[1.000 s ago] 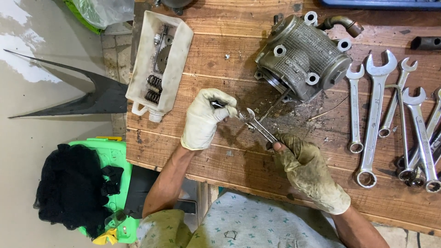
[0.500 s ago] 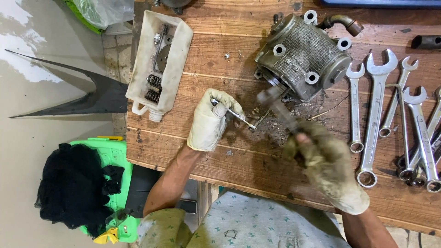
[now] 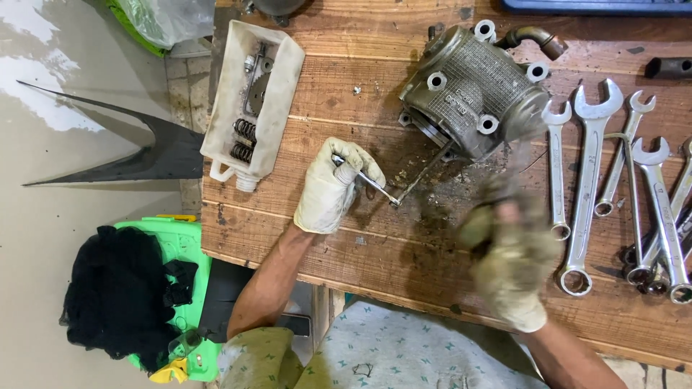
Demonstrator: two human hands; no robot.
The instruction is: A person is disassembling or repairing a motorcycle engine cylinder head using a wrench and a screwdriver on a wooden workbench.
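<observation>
Your left hand [image 3: 333, 189] grips a thin metal rod [image 3: 367, 180], fingers closed around its upper end; its long axis slants down toward the right. Your right hand [image 3: 513, 253] is blurred, so its fingers I cannot tell, below the engine cylinder [image 3: 476, 90].

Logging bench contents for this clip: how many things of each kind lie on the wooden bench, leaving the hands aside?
Combination wrenches: at least 6, the rightmost overlapping at the frame edge
Finned metal engine cylinder: 1
White cut-open plastic container holding springs and small parts: 1
Thin metal tool in the left hand: 1
Total: at least 9
</observation>
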